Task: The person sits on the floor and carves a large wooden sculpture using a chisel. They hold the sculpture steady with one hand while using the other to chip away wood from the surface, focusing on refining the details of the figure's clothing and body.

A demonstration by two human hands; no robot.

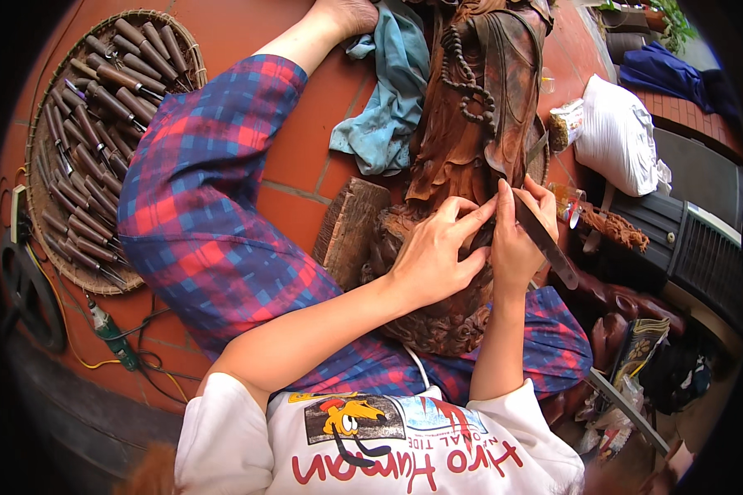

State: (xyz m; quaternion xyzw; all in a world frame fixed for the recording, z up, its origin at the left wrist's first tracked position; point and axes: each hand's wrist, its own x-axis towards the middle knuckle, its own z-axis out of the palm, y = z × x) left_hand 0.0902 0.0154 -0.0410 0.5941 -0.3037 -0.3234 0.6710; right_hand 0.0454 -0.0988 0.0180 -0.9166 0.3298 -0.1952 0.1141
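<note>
A carved wooden statue point(479, 124) lies lengthwise before me, its curly-carved end point(446, 326) between my legs. It shows draped robes and a string of carved beads point(468, 78). In my right hand point(512, 247) is a flat, dark carving tool point(549, 247); its rear end points down and right, and its working tip is hidden by the fingers at the robe's lower edge. My left hand point(437, 252) rests over the statue, thumb and fingers apart, with its index fingertip against the right hand. A rough wooden block point(351, 227) sits beside the statue.
At left stands a round woven tray point(31, 177) full of wood-handled chisels point(99, 169). A green power tool point(111, 334) with cords lies below it. A blue cloth point(388, 91) lies on the tiles, beside my foot. At right are a white sack point(619, 136) and a jar point(565, 124).
</note>
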